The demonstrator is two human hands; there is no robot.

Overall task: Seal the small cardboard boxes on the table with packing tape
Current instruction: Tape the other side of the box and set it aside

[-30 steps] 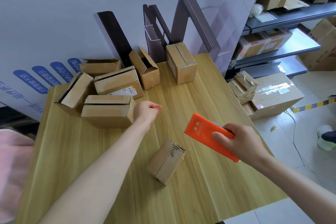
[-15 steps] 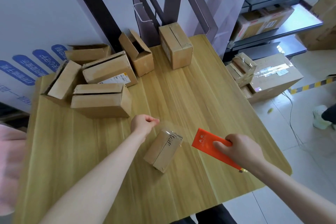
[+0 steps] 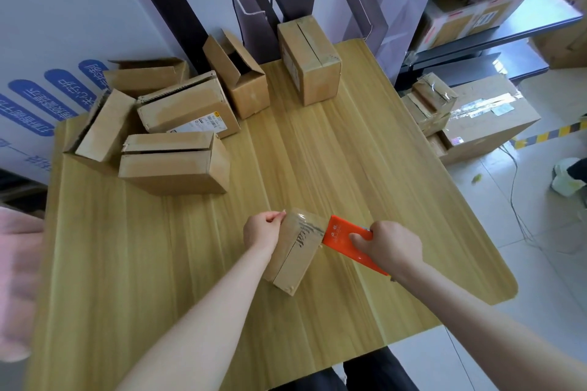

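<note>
A small cardboard box (image 3: 293, 252) lies tilted on the wooden table (image 3: 349, 168), near its front middle. Clear packing tape (image 3: 301, 217) stretches across the box's far end. My left hand (image 3: 262, 230) pinches the tape's free end at the box's left upper corner. My right hand (image 3: 387, 246) grips an orange tape dispenser (image 3: 341, 236), whose front edge touches the box's right side. The tape roll itself is hidden behind my hand.
Several other cardboard boxes sit at the table's back left (image 3: 174, 162), some with open flaps (image 3: 236, 73), and one closed box (image 3: 309, 59) stands at the back. More boxes (image 3: 476, 117) lie on the floor to the right, below metal shelves (image 3: 495, 9).
Both hands came down to the small box. The left hand drew the tape end over to the box's left corner, and the dispenser moved left until it met the box.
</note>
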